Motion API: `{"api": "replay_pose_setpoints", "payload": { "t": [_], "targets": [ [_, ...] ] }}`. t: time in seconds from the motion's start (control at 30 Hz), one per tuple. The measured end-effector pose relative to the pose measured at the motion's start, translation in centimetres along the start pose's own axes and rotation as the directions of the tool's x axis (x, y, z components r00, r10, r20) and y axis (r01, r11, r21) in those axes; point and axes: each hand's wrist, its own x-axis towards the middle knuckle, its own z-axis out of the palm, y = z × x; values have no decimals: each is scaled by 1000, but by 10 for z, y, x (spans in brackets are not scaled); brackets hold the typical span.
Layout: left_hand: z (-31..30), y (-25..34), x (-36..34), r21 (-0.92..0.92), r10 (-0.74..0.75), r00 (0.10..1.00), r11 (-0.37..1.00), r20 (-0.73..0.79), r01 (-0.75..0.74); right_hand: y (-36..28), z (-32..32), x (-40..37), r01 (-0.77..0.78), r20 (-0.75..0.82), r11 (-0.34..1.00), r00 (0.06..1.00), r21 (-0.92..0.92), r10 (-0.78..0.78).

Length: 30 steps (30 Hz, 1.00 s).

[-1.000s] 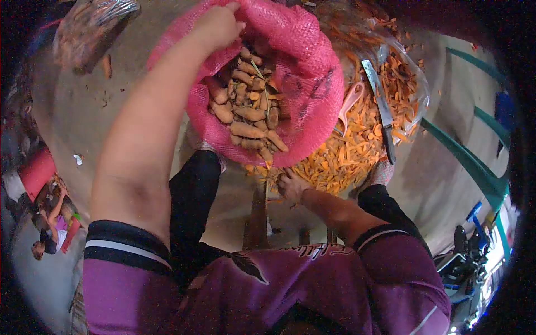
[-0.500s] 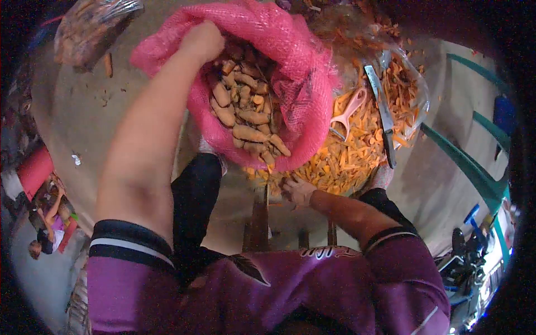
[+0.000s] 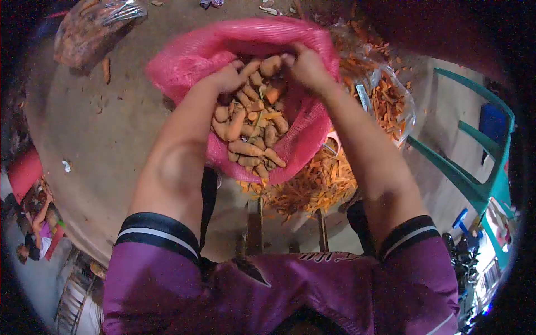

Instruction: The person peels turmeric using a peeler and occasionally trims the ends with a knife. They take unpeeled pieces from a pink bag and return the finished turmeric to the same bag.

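Note:
A pink mesh sack (image 3: 184, 58) stands open before me, its far rim blurred. Inside lie knobby brown roots (image 3: 245, 148) that look like turmeric, some showing orange flesh. My left hand (image 3: 226, 79) is closed at the sack's left inner side, next to the upper roots. On the right, my right hand (image 3: 307, 68) has its fingers bent against the inner wall, apparently gripping the mesh; its fingertips are partly hidden. Under my right forearm show a knife blade (image 3: 363, 97) and part of a pink peeler (image 3: 333, 137).
Orange peelings and slices (image 3: 318, 187) lie heaped below and right of the sack. A clear plastic bag (image 3: 410, 114) holds more. A filled plastic bag (image 3: 92, 36) sits at upper left. A green chair (image 3: 477, 187) stands right; another person (image 3: 39, 229) is far left.
My right hand has left the peelings and reached into the sack. My left hand has moved down and right from the rim. The sack's mouth has changed shape and the roots have shifted.

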Motion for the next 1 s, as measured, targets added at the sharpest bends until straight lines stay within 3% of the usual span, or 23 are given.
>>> {"api": "replay_pose_setpoints", "payload": {
  "t": [0.07, 0.1, 0.13, 0.17, 0.2, 0.23, 0.27, 0.37, 0.4, 0.5, 0.53, 0.63, 0.67, 0.7, 0.77, 0.8, 0.97, 1.0],
  "targets": [
    [16, -35, 10, 98, 118, 993, 988, 10, -119, 21, -12, 18, -33, -131, 999, 991, -16, 31],
    [20, -47, 15, 147, 176, 984, 973, 16, -177, 26, -13, 23, -53, -40, 998, 998, -17, 53],
    [8, -22, -15, 261, 273, 962, 927, 32, -271, 30, -13, 27, -74, 52, 997, 996, -20, 75],
    [9, -23, -24, 209, 285, 952, 930, 109, -302, 35, -11, 29, -96, 145, 995, 985, -23, 99],
    [8, -26, -29, 156, 299, 936, 931, 186, -329, 23, -7, 21, 41, 130, 984, 991, -172, -18],
    [7, -27, -32, 101, 314, 913, 931, 261, -350, 7, 0, 14, 4, 144, 977, 989, -215, 27],
    [0, -17, -36, 122, 201, 932, 961, 300, -246, -3, 10, 5, 46, 182, 975, 983, -217, -6],
    [-38, 6, -29, -122, -70, 934, 985, 350, 119, -5, 41, -4, 109, 344, 989, 936, -98, -69],
    [-34, -23, 4, -308, 31, 945, 948, 325, 75, -23, 29, -10, 132, 442, 981, 895, -145, -55],
    [-37, -22, 24, -55, 115, 992, 991, -58, -119, -20, 38, -20, 515, 417, 839, 811, -173, -411],
    [-37, -12, 24, 220, 133, 986, 970, -105, -108, -19, 39, -27, 575, 358, 779, 802, -250, -478],
    [-20, 10, 9, 307, 56, 987, 952, -154, -6, -18, 32, -17, 173, 379, 981, 905, 85, -192],
    [-12, 19, -1, 240, 25, 992, 971, -126, 6, -17, 25, -12, 111, 343, 993, 932, 29, -114],
    [2, 16, 3, 398, 60, 983, 917, -172, 13, -8, 27, -8, 103, 307, 995, 946, 18, -103],
    [24, -2, 8, 461, 308, 900, 876, -307, -143, 14, 40, -5, 80, 231, 997, 970, 0, -78],
    [22, -1, 4, 470, 303, 920, 868, -250, -158, 18, 45, -6, 75, 247, 994, 965, 76, -92],
    [-1, 20, -41, 458, 215, 972, 858, 89, -232, -8, 29, -48, 220, 478, 975, 853, 31, -208],
    [2, 12, -49, 451, 273, 961, 853, 40, -261, -15, 22, -63, 253, 427, 967, 875, 4, -231]
  ]
}}
